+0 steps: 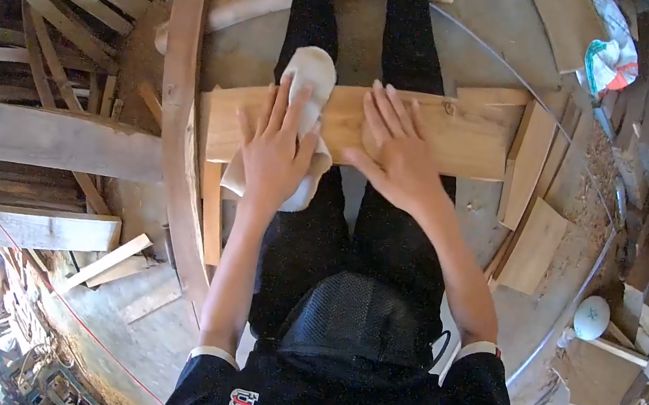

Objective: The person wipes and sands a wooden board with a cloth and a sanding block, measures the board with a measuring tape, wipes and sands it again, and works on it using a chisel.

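Observation:
A pale, smooth wooden plank (473, 146) lies crosswise over my thighs. On its left part my left hand (274, 161) rests flat with fingers spread, over a white cloth (313, 70). The cloth sticks out past the fingertips and hangs below the plank's near edge. To the right, my right hand (403, 160) lies palm down on the bare wood, its fingers stretched and slightly apart.
A long brown board (179, 90) stands left of the plank, beside stacked timber (66, 144). Several wood pieces (533, 248) lie at right. Farther right are a white round object (591, 318) and a crumpled plastic bag (613, 58). A red string (13, 243) crosses the lower left.

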